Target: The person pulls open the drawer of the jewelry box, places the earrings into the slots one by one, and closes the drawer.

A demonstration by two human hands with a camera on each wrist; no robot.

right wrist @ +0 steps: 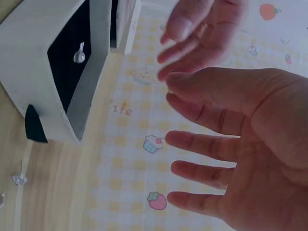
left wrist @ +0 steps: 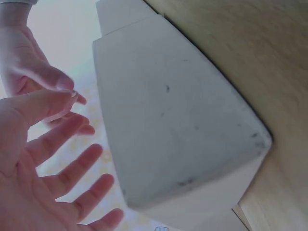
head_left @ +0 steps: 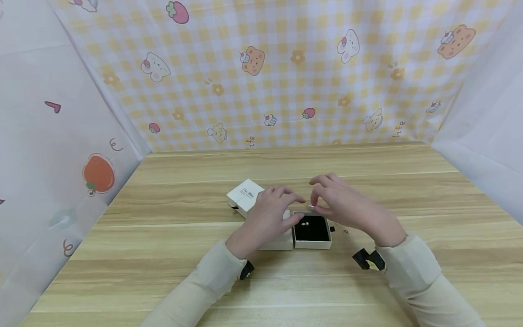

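My right hand (head_left: 337, 200) pinches a tiny pale earring (head_left: 312, 206) between thumb and index finger, above the back of a small white box tray (head_left: 312, 245). Fingers hide most of that earring in the right wrist view. The tray has a black lining, on which a silvery earring (right wrist: 79, 54) lies. My left hand (head_left: 265, 218) hovers over the tray's left side, fingers apart and holding nothing, with its thumb overlapping the tray's rim in the head view. Below that hand is another white box (head_left: 279, 245), partly covered by it.
Behind my left hand stands a white lidded box (head_left: 245, 193) with dark lettering. Small earrings (head_left: 346, 231) lie on the wooden table (head_left: 388, 181) right of the tray, by its black pull tab (right wrist: 36, 125). A checked cloth (head_left: 278, 91) hangs behind the table.
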